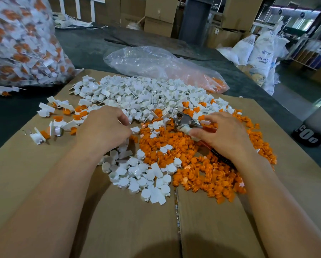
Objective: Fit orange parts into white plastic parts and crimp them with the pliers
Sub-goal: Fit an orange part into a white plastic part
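Directly below the camera, two bare forearms reach forward over a flattened cardboard sheet (128, 220) lying on a dark tabletop (85, 45). A wide heap of white plastic parts (137, 95) covers the far middle of the cardboard and spills toward the viewer. A heap of orange parts (202, 164) lies to its right, and the two mingle where they meet.

The left hand (103, 129) rests knuckles-up on the white heap, fingers curled down among the pieces (whether they pinch one cannot be told). The right hand (224, 135) lies on the orange heap and grips the pliers (183, 121). Their metal head points left beyond the thumb, a red handle shows under the fingers, and a dark handle runs back beneath the wrist. A white piece sits at the pliers' head, but how the jaws stand on it is unclear.

Scattered assembled pieces (57, 108), white with orange showing, lie on the left of the cardboard. Behind the heaps, a clear plastic bag (156, 62) holds more orange pieces at its right end. A large bag (20, 43) of white-and-orange pieces stands at far left, and white sacks (258, 51) stand in the background at right.
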`<state>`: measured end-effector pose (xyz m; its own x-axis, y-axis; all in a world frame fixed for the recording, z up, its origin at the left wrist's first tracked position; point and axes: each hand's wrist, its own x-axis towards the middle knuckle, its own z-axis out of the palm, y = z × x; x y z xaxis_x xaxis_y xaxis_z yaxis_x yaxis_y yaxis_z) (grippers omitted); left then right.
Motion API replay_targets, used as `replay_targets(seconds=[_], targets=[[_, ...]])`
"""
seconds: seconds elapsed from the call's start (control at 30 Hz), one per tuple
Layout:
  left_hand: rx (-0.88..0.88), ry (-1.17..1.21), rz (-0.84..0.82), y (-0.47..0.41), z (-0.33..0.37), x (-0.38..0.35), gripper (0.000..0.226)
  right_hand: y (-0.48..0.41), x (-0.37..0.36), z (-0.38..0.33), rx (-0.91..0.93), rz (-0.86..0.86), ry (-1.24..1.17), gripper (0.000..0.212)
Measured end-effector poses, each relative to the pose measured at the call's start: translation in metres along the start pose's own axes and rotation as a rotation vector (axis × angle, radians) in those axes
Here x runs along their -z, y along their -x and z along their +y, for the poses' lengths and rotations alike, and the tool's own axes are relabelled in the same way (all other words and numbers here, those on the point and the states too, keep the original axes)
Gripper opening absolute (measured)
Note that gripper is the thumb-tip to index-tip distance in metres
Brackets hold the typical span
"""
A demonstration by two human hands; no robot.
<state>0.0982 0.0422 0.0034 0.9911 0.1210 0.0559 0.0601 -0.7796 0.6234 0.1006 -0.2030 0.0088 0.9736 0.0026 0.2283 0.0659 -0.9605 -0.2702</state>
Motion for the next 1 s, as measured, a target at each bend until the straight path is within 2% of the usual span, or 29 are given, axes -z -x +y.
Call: replay_targets(seconds=[0.07,0.13,0.27,0.47,0.57,0.67,0.73,0.87,0.93,1.0], targets=[[0.000,-0.056,-0.037,0.000,0.001,-0.001,0.025,0.003,0.002,-0.004,0.060,0.163,-0.077,0.053],[-0.011,-0.074,-0.040,0.001,0.004,0.000,0.021,0.007,0.002,-0.010,0.122,0.212,-0.114,0.034],[-0.013,-0.113,-0.061,0.006,0.007,0.000,0.018,0.013,-0.003,-0.020,0.209,0.103,-0.091,0.025],[-0.003,-0.104,-0.048,0.004,0.005,-0.004,0.023,0.017,-0.006,-0.025,0.242,-0.014,-0.099,0.017],[-0.044,0.042,0.051,0.000,0.002,-0.005,0.027,0.016,-0.007,-0.024,0.258,-0.060,-0.060,0.013],[-0.096,0.310,0.098,0.001,0.005,-0.005,0.021,0.016,-0.009,-0.025,0.285,-0.111,-0.034,0.011],[-0.112,0.484,0.038,0.007,0.011,-0.005,0.012,0.015,-0.011,-0.027,0.301,-0.133,-0.018,0.011],[-0.084,0.693,-0.092,0.015,0.022,-0.008,0.019,0.016,-0.013,-0.029,0.307,-0.134,-0.042,0.007],[-0.049,0.792,-0.149,0.017,0.027,-0.009,0.017,0.017,-0.011,-0.029,0.270,-0.102,-0.170,0.006],[-0.035,0.845,-0.183,0.018,0.029,-0.011,0.016,0.018,-0.008,-0.030,0.223,-0.079,-0.320,0.014]])
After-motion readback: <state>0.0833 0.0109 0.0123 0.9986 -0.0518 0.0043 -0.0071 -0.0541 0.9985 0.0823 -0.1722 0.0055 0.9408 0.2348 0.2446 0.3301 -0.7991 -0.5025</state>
